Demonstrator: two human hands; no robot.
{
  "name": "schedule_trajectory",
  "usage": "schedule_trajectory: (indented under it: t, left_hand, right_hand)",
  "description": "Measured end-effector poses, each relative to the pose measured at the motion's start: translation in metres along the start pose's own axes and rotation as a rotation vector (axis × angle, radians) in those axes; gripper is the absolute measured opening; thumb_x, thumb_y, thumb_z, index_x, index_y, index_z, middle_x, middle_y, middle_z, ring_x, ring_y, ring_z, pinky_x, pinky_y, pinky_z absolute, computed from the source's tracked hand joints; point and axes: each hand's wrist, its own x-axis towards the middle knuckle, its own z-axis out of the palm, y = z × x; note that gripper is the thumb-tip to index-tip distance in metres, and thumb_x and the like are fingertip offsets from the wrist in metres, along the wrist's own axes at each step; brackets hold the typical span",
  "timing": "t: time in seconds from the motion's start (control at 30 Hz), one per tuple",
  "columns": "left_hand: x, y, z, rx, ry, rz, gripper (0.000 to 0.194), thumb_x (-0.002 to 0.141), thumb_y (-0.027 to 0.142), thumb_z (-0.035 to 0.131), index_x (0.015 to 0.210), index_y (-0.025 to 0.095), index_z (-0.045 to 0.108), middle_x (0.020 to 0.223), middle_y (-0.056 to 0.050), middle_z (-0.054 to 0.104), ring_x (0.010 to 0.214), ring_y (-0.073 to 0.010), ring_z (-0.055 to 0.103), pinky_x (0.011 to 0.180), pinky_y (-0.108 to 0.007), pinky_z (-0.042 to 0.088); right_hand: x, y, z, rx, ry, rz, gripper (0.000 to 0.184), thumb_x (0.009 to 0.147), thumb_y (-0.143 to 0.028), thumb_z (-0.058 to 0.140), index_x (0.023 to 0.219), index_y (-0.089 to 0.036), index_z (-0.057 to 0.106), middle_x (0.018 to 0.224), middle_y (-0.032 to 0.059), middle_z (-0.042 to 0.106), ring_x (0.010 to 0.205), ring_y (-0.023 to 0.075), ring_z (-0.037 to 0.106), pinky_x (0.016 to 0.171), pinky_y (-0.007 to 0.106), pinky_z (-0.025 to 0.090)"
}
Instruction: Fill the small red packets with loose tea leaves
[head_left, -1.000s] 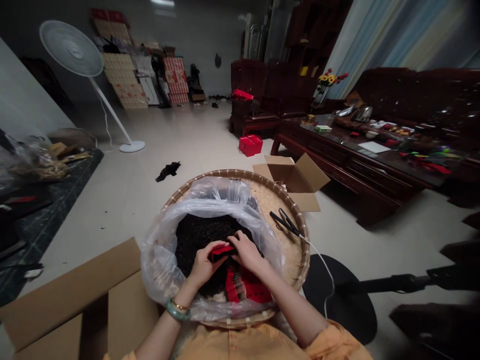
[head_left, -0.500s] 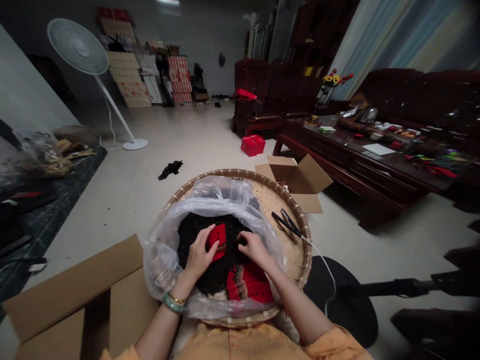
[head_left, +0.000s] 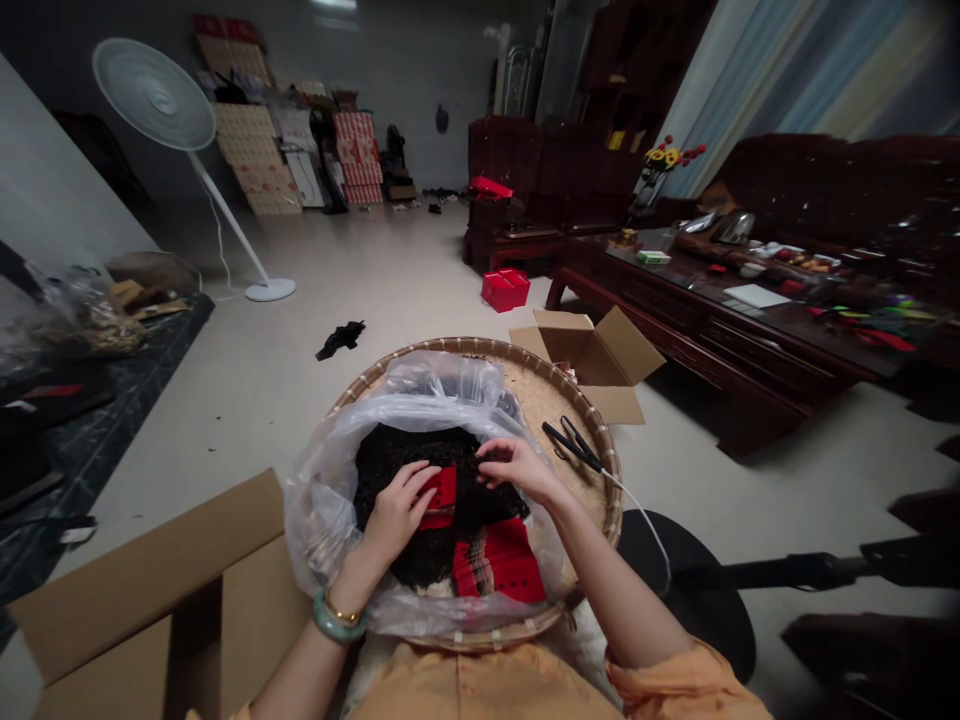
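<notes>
Left hand (head_left: 397, 512), jade bangle (head_left: 336, 617) and thin gold bracelet on its wrist, low over the mouth of a clear plastic bag (head_left: 322, 530), fingertips curved against the left edge of a small red rectangular packet (head_left: 442, 497). Grip on that packet impossible to call: contact at the fingertips, but no telling whether clamped or merely resting. Right hand (head_left: 517, 465) just beside the packet on the other side, fingers loosely spread above a heap of dark loose dried leaves (head_left: 409, 540), grip open, nothing visibly held.

Packet lying on top of those leaves, inside the bag, between both hands. Bag seated in a round woven bamboo tray (head_left: 559, 420). Nearer the front of the bag, flat red-and-black printed packets (head_left: 499, 562) against the leaves. On the bare weave right of the bag, a black tong-like tool (head_left: 570, 445), its thin white cord (head_left: 637, 525) running over the tray's rim.

Beyond the tray, an open brown cardboard box (head_left: 589, 355) on the tiled floor, with a red box (head_left: 505, 290) and a crumpled black cloth (head_left: 340, 340) farther off. To the right, a long dark carved wooden worktop (head_left: 675, 320) crowded with small items. Brown cardboard flaps (head_left: 150, 590) at lower left, beside the tray.
</notes>
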Motion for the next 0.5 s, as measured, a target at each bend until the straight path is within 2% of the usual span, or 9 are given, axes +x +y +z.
schedule_trajectory:
  t: [0.13,0.27,0.4,0.5]
  left_hand:
    - [-0.002,0.002,0.002,0.087,0.056,0.095,0.029,0.086,0.021,0.046,0.112,0.024,0.060,0.120,-0.008,0.054,0.109,-0.0222,0.054,0.096,-0.038,0.045]
    - [-0.003,0.006,0.001,0.302,0.139,0.287,0.024,0.086,0.016,0.048,0.103,0.020,0.063,0.107,-0.009,0.060,0.101,-0.0224,0.053,0.088,-0.039,0.048]
    - [0.002,0.009,-0.005,0.418,0.111,0.500,0.017,0.083,0.014,0.054,0.095,0.019,0.065,0.095,-0.006,0.067,0.091,-0.0208,0.050,0.079,-0.036,0.048]
    - [0.008,0.008,-0.012,0.372,0.023,0.565,0.012,0.082,0.016,0.056,0.089,0.019,0.065,0.094,-0.004,0.068,0.086,-0.0186,0.048,0.077,-0.033,0.047]
  right_hand:
    - [0.002,-0.011,0.008,0.028,-0.058,-0.012,0.029,0.059,-0.028,0.074,0.080,-0.014,0.059,0.063,-0.0012,0.063,0.058,0.0127,0.064,0.051,0.021,0.051]
    - [0.006,-0.016,0.015,0.051,-0.100,-0.006,0.030,0.059,-0.027,0.075,0.081,-0.014,0.059,0.066,-0.0009,0.064,0.060,0.0127,0.065,0.052,0.021,0.052]
    - [0.012,-0.015,0.025,0.038,-0.159,-0.004,0.029,0.059,-0.028,0.074,0.080,-0.014,0.059,0.064,-0.0020,0.063,0.061,0.0126,0.065,0.054,0.021,0.052]
    - [0.015,-0.012,0.030,0.011,-0.166,0.003,0.028,0.060,-0.027,0.073,0.080,-0.015,0.058,0.061,-0.0029,0.061,0.061,0.0127,0.064,0.055,0.022,0.052]
